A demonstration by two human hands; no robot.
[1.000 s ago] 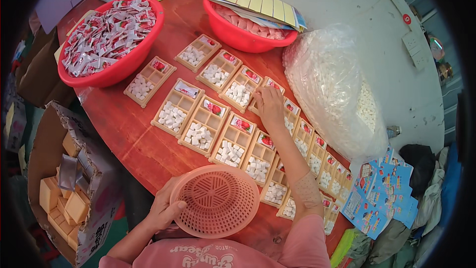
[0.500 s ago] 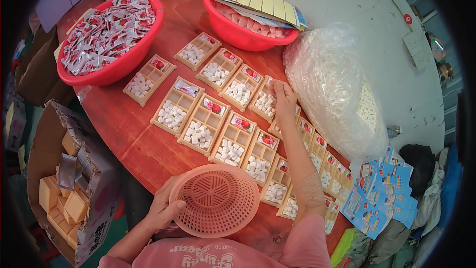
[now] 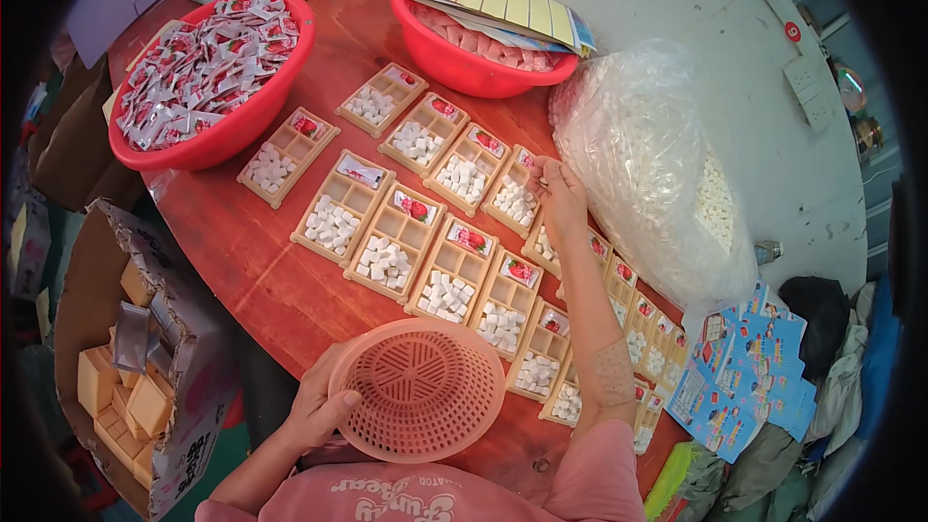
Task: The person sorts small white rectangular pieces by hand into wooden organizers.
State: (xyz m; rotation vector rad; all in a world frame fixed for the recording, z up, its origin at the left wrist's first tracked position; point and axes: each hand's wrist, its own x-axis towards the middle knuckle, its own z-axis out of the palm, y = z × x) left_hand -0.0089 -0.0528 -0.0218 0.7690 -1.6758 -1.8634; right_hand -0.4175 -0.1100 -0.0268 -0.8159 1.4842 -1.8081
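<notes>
My left hand (image 3: 324,398) grips the rim of a pink plastic colander (image 3: 425,391), thumb over the edge; nothing shows inside it. My right hand (image 3: 563,198) reaches across the table to the back row, its fingers curled together at the right side of a beige compartment tray (image 3: 510,203). Whatever the fingers hold, if anything, is hidden. That tray has small white cubes in its large compartment and a strawberry-printed sachet at its far end. Nearer, similar trays (image 3: 445,273) with white cubes and sachets stand side by side.
A red basin (image 3: 290,58) of sachets stands back left. Another red basin (image 3: 464,68) holds pink packets under printed sheets. At right lie a clear bag (image 3: 638,155) of white cubes and blue cards (image 3: 739,367). A cardboard box (image 3: 198,406) with beige trays stands left.
My right hand has shifted slightly right and toward me, its fingers still curled over the back-row tray. My left hand holds the colander as before.
</notes>
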